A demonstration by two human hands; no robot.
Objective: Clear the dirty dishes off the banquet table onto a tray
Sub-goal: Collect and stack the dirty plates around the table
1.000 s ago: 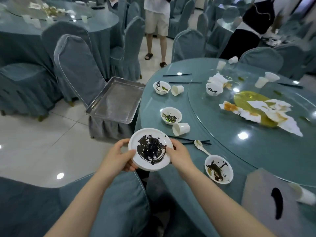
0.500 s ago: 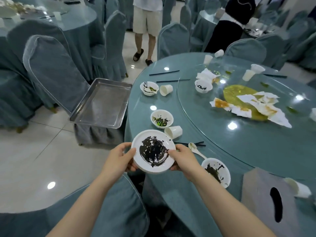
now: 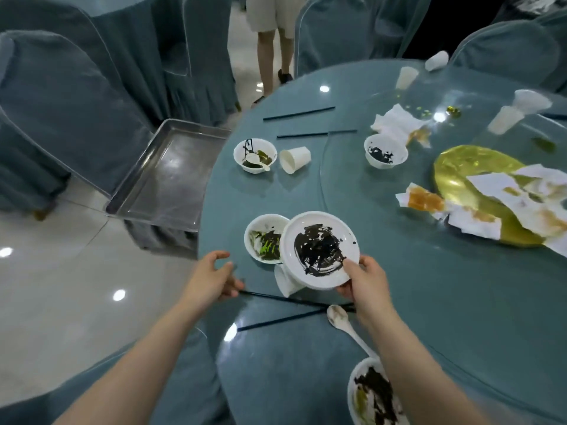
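Right hand (image 3: 366, 280) pinches sauce-smeared plate (image 3: 319, 250); bowl (image 3: 265, 239) holds, seemingly, greens.

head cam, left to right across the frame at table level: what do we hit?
Metal tray → left hand → bowl with green scraps → smeared plate → right hand → gold platter under stained napkins.

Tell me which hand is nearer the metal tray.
Left. The left hand hovers at the table's near edge, just right of the tray and below it in the picture. The right hand is farther right, gripping the stained plate.
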